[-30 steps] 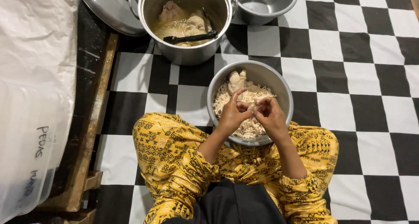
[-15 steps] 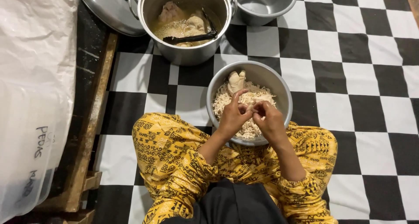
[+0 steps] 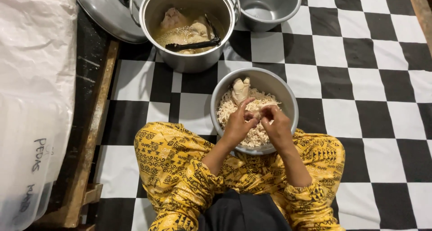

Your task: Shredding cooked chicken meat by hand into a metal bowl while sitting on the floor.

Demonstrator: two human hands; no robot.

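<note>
Our fingers, left hand (image 3: 238, 125) and right hand (image 3: 276, 126), pinch one chicken piece (image 3: 257, 115) above the bowl (image 3: 288, 96) (near our knees); it looks soft, slippery, best held by fingertips.

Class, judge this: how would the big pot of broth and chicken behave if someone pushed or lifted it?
The big pot looks heavy, since broth and chicken pieces fill it. Pushed fast, the liquid would probably slosh. The black ladle resting loose inside might shift.

The black-and-white checkered floor (image 3: 360, 84) carries a steel bowl (image 3: 288, 100), a stockpot (image 3: 189, 60), a smaller pot (image 3: 270, 15) and a lid (image 3: 101, 12).
</note>
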